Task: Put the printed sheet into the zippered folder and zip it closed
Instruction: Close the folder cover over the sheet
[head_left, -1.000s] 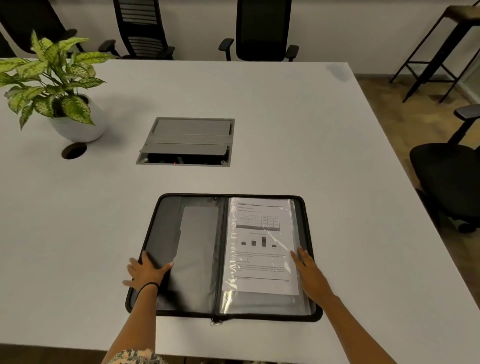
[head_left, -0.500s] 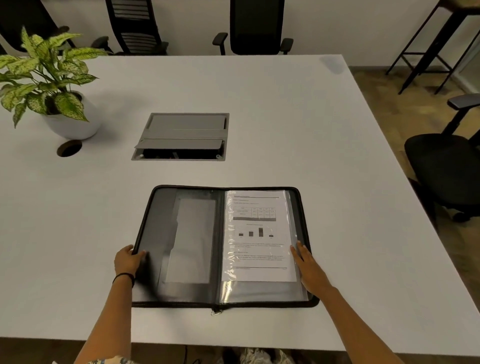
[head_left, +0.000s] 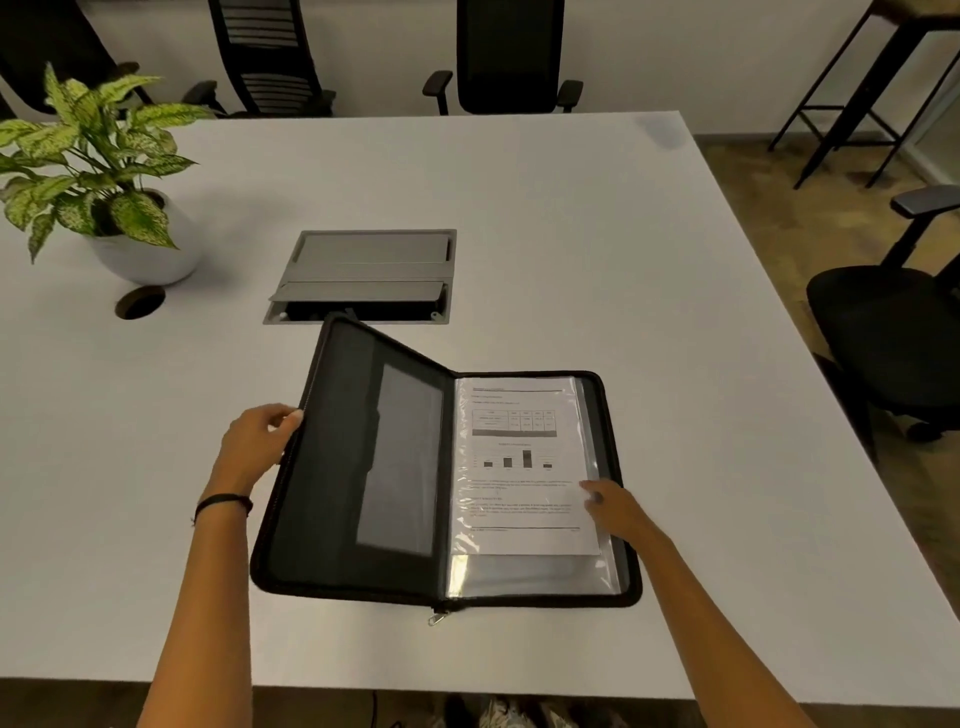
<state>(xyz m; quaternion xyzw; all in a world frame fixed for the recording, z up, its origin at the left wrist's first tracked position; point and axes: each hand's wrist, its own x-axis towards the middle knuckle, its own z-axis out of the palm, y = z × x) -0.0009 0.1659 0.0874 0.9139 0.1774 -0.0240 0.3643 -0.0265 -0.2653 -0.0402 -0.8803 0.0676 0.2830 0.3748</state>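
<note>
A black zippered folder (head_left: 332, 467) lies near the table's front edge. Its left cover is lifted off the table and tilted up. My left hand (head_left: 257, 444) grips that cover's outer left edge. The printed sheet (head_left: 519, 462), with a table and a bar chart, sits in a clear sleeve on the right half. My right hand (head_left: 615, 506) rests flat on the sheet's right edge, fingers apart. The zip pull (head_left: 438, 618) hangs at the spine's near end, with the zip undone.
A potted plant (head_left: 104, 171) stands at the back left beside a round cable hole (head_left: 140, 301). A grey cable box (head_left: 363, 275) is set into the white table (head_left: 571, 234) just behind the folder. Office chairs stand behind and to the right.
My left hand slid from the inside of the left cover to its outer edge, gripped it and raised it from flat to tilted up. My right hand stayed on the sheet.
</note>
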